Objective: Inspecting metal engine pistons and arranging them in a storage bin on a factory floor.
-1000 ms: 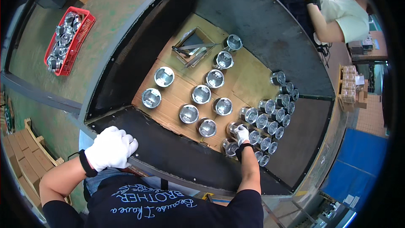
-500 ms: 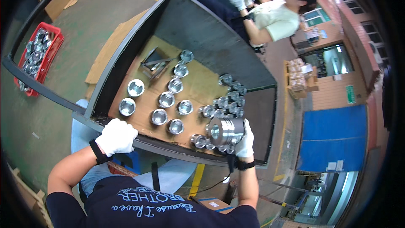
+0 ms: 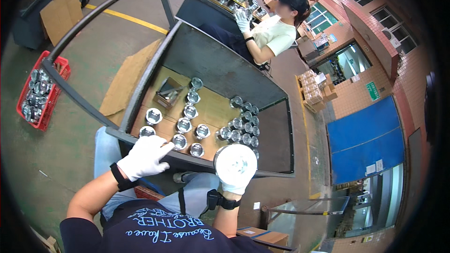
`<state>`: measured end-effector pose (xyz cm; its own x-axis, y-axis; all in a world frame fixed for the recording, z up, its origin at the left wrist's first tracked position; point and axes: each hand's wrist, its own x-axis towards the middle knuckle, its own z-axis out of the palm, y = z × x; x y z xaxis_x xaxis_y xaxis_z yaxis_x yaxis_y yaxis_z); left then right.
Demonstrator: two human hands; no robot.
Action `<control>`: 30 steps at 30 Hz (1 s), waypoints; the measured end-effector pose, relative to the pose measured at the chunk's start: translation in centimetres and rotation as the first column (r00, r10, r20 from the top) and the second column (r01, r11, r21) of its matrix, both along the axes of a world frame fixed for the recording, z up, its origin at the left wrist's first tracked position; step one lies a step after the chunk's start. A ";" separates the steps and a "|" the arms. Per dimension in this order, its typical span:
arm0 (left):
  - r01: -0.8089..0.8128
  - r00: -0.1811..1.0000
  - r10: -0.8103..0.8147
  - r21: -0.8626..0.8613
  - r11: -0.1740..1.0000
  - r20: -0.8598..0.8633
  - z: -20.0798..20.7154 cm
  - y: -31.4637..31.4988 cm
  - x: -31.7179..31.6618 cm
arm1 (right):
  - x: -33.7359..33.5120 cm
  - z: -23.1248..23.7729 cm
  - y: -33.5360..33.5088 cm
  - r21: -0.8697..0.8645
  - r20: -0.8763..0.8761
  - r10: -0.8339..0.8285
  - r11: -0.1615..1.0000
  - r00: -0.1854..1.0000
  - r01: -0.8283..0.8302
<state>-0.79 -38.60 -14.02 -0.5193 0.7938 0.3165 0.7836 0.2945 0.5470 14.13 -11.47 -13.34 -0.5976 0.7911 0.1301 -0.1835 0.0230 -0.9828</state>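
Note:
My right hand (image 3: 233, 186), in a white glove, holds up a metal piston (image 3: 236, 164) near the front rim of a dark metal cart (image 3: 276, 173). The piston's bright round end faces me, and most of the gripping fingers are hidden behind it. My left hand (image 3: 146, 157), also gloved, is open with its fingers apart above the same rim, empty. Closest to its fingers are a piston (image 3: 147, 131) and another piston (image 3: 179, 141) standing in the cart. Several more pistons (image 3: 236, 123) stand grouped at the cart's right side on cardboard.
A small open box (image 3: 168, 92) sits inside the cart at the far left. Left of the cart, a red crate (image 3: 51, 105) of metal parts rests on the floor beneath a bent handle bar (image 3: 79, 91). A co-worker (image 3: 272, 33) handles a part beyond the cart.
My right hand has come left and closer to me, turning the piston from its side to its round end. My left hand has opened from a closed shape at the rim. The view has shifted.

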 end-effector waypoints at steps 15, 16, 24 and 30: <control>-0.250 -0.323 -0.564 0.506 0.826 0.760 7.2 1.8 6.2 | 0.4 3.2 -9.4 -0.237 -0.537 0.144 0.920 0.831 -0.312; -0.243 -0.319 -0.563 0.509 0.826 0.762 5.8 1.7 6.1 | 0.7 3.0 -9.5 -0.095 -0.468 0.223 0.950 0.855 -0.299; -0.148 0.137 -0.339 0.357 0.922 0.931 6.6 -2.8 4.2 | 1.9 1.3 -7.8 -0.149 0.102 0.436 0.895 0.894 -0.419; -0.092 0.897 -0.035 0.263 0.961 0.441 9.0 -2.6 5.4 | -0.9 1.6 -11.4 -0.611 -0.167 0.485 0.633 0.859 -0.476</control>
<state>4.58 -41.17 -5.02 -0.6758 0.6931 0.2509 0.4389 0.1048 0.8924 13.28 -22.91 -11.70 -0.9145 0.2893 -0.2827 0.0186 -0.6680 -0.7439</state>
